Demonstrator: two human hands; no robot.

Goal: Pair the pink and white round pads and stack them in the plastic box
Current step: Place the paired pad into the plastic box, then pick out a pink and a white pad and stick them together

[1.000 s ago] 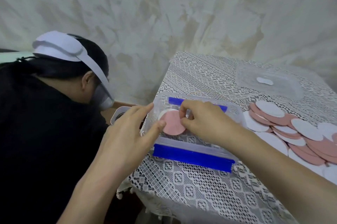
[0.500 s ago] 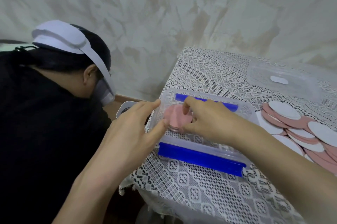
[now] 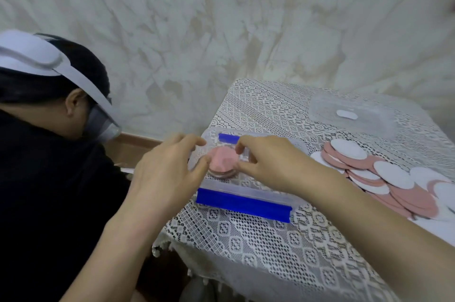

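One pad stack (image 3: 222, 161) lies flat, pink face up, inside box (image 3: 258, 189).

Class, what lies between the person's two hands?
Head view: a pink-topped pad stack in the plastic box, between left hand and right hand.

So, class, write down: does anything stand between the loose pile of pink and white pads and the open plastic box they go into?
Nothing visible does. The plastic box is open, its lid lies far behind, and only lace cloth separates it from the pile of pads. The right forearm reaches over that gap.
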